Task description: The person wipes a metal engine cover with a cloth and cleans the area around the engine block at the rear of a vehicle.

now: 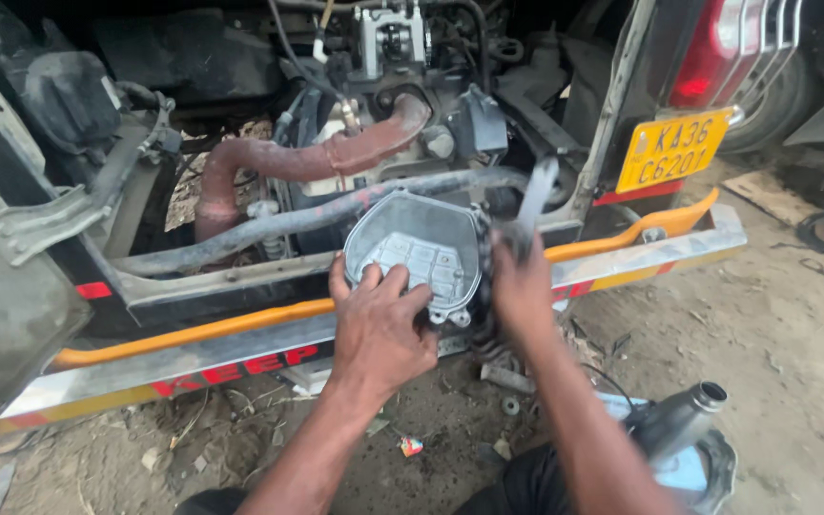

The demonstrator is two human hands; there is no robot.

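Both hands are holding a grey metal engine cover up at the rear of the vehicle.

I am seeing my left hand (381,329) gripping the lower left edge of the engine cover (417,250), fingers curling over its rim, while my right hand (519,286) is clasping its right side. The cover's hollow ribbed inside is facing me, nothing lying in it, its long axis running down to the right. Behind the cover a rusty exhaust pipe (288,162) is arching; below it the orange bumper bar (221,329) is running; to its right the yellow plate (674,148) is hanging.
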